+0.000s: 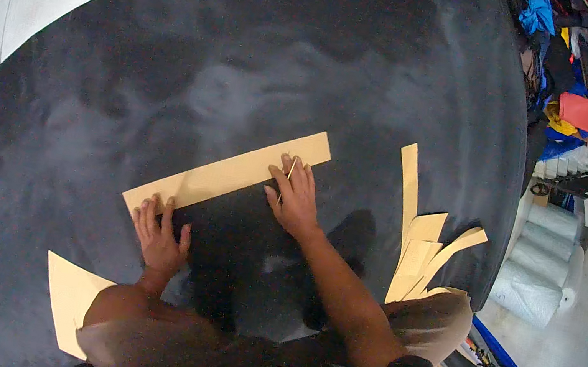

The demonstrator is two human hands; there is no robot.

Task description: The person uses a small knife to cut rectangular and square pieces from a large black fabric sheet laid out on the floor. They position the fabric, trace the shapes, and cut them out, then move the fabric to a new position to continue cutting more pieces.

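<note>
A long tan strip of stiff paper or card (pixel 226 171) lies slantwise on a wide sheet of black material (pixel 168 100). Near the strip's lower left end, my left hand (pixel 159 243) rests with fingers spread, fingertips on its edge. My right hand (pixel 297 201) is at the upper right part of the strip, its fingertips touching it. Between those fingers is a thin pale stick (pixel 291 168), shaped like a pencil; its exact kind is too small to make out.
Several tan card pieces (pixel 417 259) lie to my right, and a larger one (pixel 69 294) sits by my left knee. Beyond the black sheet's right edge are a pile of coloured cloth (pixel 582 113), whitish wrapped rolls (pixel 529 289) and a blue bar (pixel 502 354).
</note>
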